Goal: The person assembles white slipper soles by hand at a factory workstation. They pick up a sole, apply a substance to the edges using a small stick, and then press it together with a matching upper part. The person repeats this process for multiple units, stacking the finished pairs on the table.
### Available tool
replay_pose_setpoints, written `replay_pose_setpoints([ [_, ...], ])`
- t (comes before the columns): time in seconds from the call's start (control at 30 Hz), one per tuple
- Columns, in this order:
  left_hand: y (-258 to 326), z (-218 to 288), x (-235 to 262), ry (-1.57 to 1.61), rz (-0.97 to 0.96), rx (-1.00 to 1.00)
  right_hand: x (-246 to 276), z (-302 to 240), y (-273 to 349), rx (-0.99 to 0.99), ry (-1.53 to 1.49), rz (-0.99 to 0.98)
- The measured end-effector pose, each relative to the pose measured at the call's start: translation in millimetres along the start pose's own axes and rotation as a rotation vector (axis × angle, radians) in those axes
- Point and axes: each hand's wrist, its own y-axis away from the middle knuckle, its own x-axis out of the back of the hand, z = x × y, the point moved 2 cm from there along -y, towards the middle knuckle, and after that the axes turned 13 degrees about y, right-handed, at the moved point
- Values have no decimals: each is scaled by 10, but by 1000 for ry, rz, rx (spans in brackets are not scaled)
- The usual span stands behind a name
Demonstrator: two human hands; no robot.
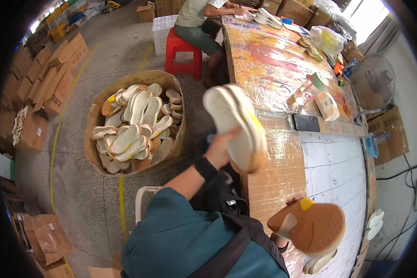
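My left hand point(221, 147) is raised over the near left edge of the table, its fingers closed round a pair of white shoe soles point(228, 118) stacked together, with a yellow patch and tan ends. The soles are slightly blurred. Lower right, my right hand point(293, 199) grips another shoe sole point(317, 228), whose brown ridged underside with a yellow patch faces up. That sole covers most of the right hand's fingers. Pale soles point(320, 263) lie on the table just below it. To the left, a large cardboard box point(91, 139) is heaped with similar white and tan soles point(141, 104).
The table point(273, 162) is covered with taped plastic and cardboard; a dark phone point(306, 123), a tape dispenser point(316, 83) and a fan point(373, 81) are along its right side. A person point(197, 28) sits on a red stool point(183, 55) ahead. Cardboard boxes point(55, 92) stand far left.
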Motion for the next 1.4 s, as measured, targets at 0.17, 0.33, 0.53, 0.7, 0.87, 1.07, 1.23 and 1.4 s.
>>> replay_pose_setpoints([
  [0.17,148,1402,140,-11,88,-556,242,373,167,-180,-406,80],
  [0.33,444,2678,855,35,435,-1068,554,645,368,-390,-324,188],
  [0.53,-114,1563,1337,-150,186,-260,174,167,231,-430,435,370],
  [0.7,197,-487,-425,-528,-370,309,149,-126,152,-362,532,406],
  [0.87,652,-1255,-849,-313,-562,675,196,-430,198,-189,564,527],
  [1.07,674,-1399,-962,-207,-448,712,93,-711,226,65,605,489],
  [1.23,723,-1391,-1080,-168,-554,676,110,-702,269,99,545,490],
  [1.4,766,-1335,-1043,-226,-590,574,110,-775,295,130,584,440],
])
